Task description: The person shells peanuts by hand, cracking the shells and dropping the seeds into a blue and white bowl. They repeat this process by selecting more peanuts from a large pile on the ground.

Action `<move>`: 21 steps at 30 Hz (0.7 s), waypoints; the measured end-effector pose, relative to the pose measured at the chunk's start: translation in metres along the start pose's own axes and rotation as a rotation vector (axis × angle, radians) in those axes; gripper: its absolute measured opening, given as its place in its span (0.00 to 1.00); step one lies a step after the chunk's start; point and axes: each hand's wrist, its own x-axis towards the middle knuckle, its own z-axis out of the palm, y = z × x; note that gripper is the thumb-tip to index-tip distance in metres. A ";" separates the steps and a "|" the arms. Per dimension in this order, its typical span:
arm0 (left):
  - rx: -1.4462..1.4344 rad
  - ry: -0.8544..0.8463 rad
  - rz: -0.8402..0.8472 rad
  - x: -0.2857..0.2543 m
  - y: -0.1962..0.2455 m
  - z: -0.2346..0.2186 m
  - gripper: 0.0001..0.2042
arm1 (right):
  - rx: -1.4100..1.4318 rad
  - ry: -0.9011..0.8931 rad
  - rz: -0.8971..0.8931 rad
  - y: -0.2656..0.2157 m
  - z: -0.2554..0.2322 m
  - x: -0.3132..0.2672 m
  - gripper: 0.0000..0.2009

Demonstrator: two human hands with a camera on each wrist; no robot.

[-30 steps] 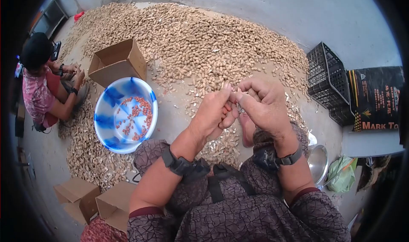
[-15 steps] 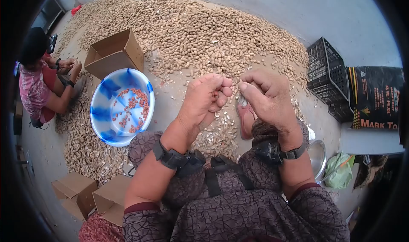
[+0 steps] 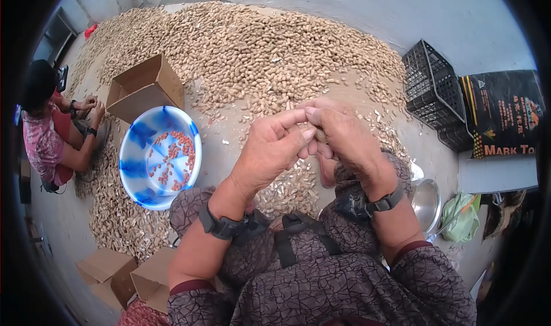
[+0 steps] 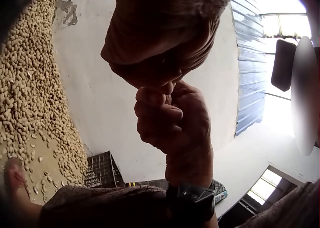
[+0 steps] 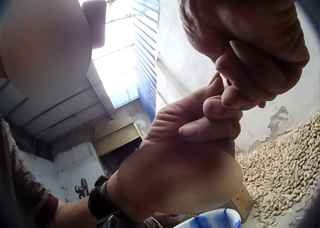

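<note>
In front of the lap, my left hand and right hand meet at the fingertips. Between them a bit of a tan peanut shows, pinched by curled fingers and thumbs; most of it is hidden. The left wrist view has the left hand above the curled right hand. From the right wrist, the right hand's fingers overlap the left hand's fingertips. A blue-and-white basin with red peanut kernels stands to the left.
Unshelled peanuts spread along the wall. Empty shells lie between the feet. A cardboard box stands behind the basin. On the right are a black crate, a black sack and a metal bowl. Another person crouches at left.
A second ago the hands were together, with red kernels showing in the left fingers. They parted half a second ago and have come back together; those kernels are now out of sight.
</note>
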 end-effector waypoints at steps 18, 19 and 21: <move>-0.320 0.228 0.141 0.003 -0.022 -0.007 0.08 | 0.569 -0.090 -0.005 0.019 -0.005 0.002 0.08; -0.323 0.233 0.150 0.004 -0.024 -0.007 0.09 | 0.570 -0.092 -0.008 0.019 -0.004 0.002 0.08; -0.327 0.239 0.160 0.005 -0.023 -0.006 0.09 | 0.572 -0.095 0.025 0.019 -0.004 0.001 0.09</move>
